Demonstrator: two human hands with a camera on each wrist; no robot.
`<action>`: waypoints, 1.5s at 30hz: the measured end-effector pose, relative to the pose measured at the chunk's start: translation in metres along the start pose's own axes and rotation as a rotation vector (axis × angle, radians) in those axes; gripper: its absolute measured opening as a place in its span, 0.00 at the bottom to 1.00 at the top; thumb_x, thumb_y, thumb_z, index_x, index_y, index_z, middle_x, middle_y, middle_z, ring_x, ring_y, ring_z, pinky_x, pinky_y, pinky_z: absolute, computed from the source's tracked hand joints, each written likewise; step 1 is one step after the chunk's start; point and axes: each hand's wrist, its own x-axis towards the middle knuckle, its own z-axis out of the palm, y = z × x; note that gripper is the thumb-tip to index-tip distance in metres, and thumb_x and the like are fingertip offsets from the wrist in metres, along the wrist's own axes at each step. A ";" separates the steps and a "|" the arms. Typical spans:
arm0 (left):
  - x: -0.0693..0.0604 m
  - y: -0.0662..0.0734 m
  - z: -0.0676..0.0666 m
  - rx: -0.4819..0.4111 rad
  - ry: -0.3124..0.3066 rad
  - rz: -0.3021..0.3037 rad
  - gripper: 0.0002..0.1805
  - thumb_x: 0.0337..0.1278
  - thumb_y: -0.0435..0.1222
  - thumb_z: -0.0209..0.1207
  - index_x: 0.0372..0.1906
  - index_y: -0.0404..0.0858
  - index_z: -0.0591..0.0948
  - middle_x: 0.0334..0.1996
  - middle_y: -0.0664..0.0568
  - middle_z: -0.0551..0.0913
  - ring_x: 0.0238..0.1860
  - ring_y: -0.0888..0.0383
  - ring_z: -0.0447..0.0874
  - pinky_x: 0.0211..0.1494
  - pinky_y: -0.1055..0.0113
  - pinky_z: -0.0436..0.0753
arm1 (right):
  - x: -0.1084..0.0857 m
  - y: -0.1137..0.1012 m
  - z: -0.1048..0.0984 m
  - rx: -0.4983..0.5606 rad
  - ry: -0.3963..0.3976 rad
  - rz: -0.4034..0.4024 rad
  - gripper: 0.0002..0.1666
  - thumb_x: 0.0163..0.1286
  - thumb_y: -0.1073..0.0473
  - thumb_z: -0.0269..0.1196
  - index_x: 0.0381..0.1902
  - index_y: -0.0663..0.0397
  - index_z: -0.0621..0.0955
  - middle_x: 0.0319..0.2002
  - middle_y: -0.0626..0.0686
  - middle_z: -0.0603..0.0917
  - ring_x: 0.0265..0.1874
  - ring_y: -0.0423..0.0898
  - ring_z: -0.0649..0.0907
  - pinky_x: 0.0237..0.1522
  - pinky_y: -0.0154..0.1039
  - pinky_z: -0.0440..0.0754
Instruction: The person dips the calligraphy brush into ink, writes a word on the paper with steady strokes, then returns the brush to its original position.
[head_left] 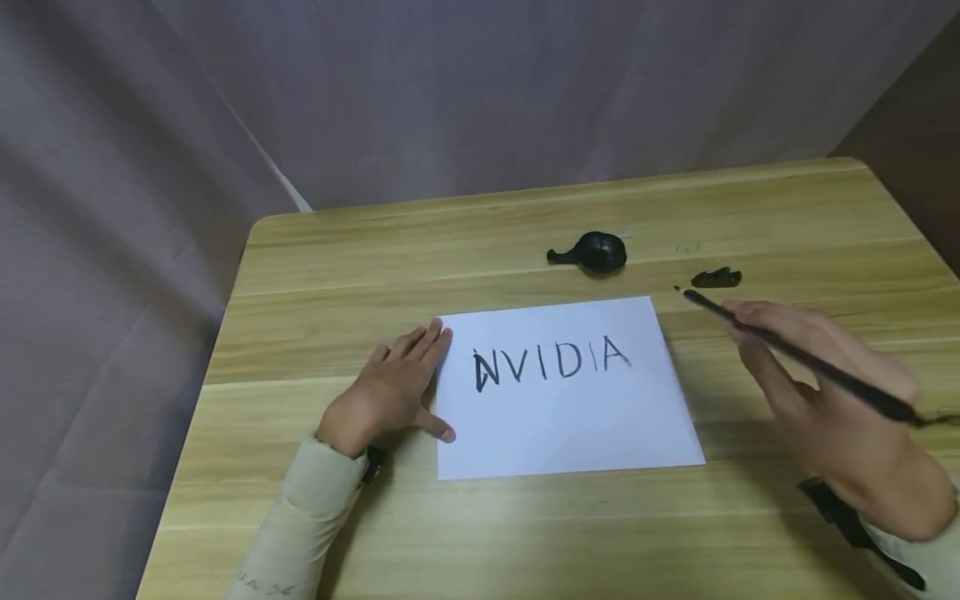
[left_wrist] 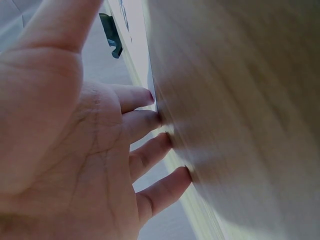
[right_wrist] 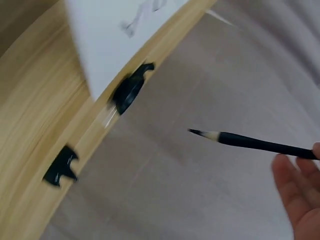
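A white sheet of paper (head_left: 570, 425) lies on the table with "NVIDIA" lettered on it in black strokes. My left hand (head_left: 393, 383) rests at the paper's left edge, fingers spread and thumb on the sheet; the left wrist view shows its fingertips (left_wrist: 177, 177) touching the table. My right hand (head_left: 832, 392) pinches a dark-handled writing brush (head_left: 802, 354) in the air, right of the paper. In the right wrist view the brush (right_wrist: 255, 143) shows a black, inked tip clear of any surface. Behind the paper sits a black, spoon-shaped ink dish (head_left: 600, 252).
A small black brush rest (head_left: 716, 278) with notches stands right of the ink dish, close to the brush tip. The wooden table (head_left: 360, 275) has a rounded far edge, with a grey curtain (head_left: 487, 100) hanging behind it.
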 end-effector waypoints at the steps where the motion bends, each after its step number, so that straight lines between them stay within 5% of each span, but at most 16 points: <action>1: 0.000 0.000 0.000 0.001 -0.001 -0.001 0.80 0.36 0.65 0.80 0.87 0.42 0.41 0.87 0.48 0.34 0.87 0.45 0.36 0.82 0.36 0.50 | -0.001 -0.001 0.000 -0.008 0.009 -0.046 0.26 0.79 0.50 0.65 0.36 0.72 0.88 0.35 0.68 0.90 0.47 0.40 0.91 0.58 0.23 0.79; 4: -0.001 0.000 -0.001 -0.005 0.000 0.002 0.80 0.36 0.65 0.80 0.87 0.42 0.41 0.87 0.48 0.35 0.86 0.44 0.36 0.82 0.36 0.50 | -0.005 0.002 -0.005 -0.089 -0.028 -0.195 0.18 0.81 0.58 0.62 0.38 0.68 0.88 0.38 0.64 0.91 0.38 0.56 0.92 0.62 0.26 0.77; 11: -0.002 0.000 -0.001 -0.004 0.003 0.001 0.80 0.36 0.65 0.80 0.87 0.42 0.42 0.87 0.48 0.35 0.86 0.44 0.37 0.82 0.36 0.50 | -0.015 0.024 -0.030 -0.114 -0.416 -0.384 0.18 0.85 0.70 0.46 0.54 0.72 0.83 0.53 0.68 0.87 0.45 0.67 0.87 0.77 0.36 0.63; 16: -0.002 0.000 -0.002 0.004 0.009 0.005 0.80 0.36 0.65 0.80 0.87 0.41 0.43 0.87 0.47 0.36 0.86 0.44 0.37 0.82 0.35 0.51 | -0.023 0.054 -0.034 -0.169 -0.507 -0.480 0.20 0.83 0.75 0.43 0.56 0.71 0.81 0.54 0.73 0.85 0.46 0.70 0.86 0.80 0.40 0.57; 22: -0.002 -0.001 -0.002 -0.002 0.015 0.008 0.80 0.36 0.64 0.80 0.87 0.41 0.43 0.87 0.47 0.36 0.86 0.43 0.37 0.81 0.35 0.51 | -0.038 0.106 -0.035 -0.203 -0.611 -0.622 0.23 0.81 0.78 0.40 0.57 0.74 0.81 0.56 0.75 0.84 0.62 0.69 0.81 0.82 0.48 0.55; 31: -0.002 0.001 -0.002 -0.006 0.011 0.008 0.79 0.36 0.64 0.80 0.87 0.42 0.43 0.87 0.48 0.35 0.86 0.43 0.37 0.82 0.35 0.50 | -0.053 0.154 -0.039 -0.224 -0.726 -0.682 0.27 0.86 0.73 0.34 0.59 0.69 0.81 0.57 0.72 0.84 0.51 0.67 0.86 0.82 0.45 0.48; 40: -0.001 0.002 -0.001 -0.008 0.016 0.007 0.80 0.36 0.64 0.80 0.87 0.42 0.43 0.87 0.48 0.35 0.86 0.44 0.37 0.82 0.35 0.50 | -0.063 0.171 -0.038 -0.225 -0.732 -0.702 0.29 0.87 0.70 0.34 0.58 0.63 0.83 0.58 0.69 0.85 0.71 0.60 0.76 0.81 0.45 0.50; 45: -0.001 0.001 0.000 -0.011 0.018 0.004 0.80 0.36 0.64 0.81 0.87 0.42 0.43 0.87 0.48 0.35 0.86 0.44 0.37 0.82 0.35 0.50 | -0.063 0.173 -0.039 -0.206 -0.769 -0.671 0.30 0.88 0.70 0.31 0.58 0.66 0.83 0.59 0.71 0.84 0.62 0.65 0.83 0.81 0.42 0.48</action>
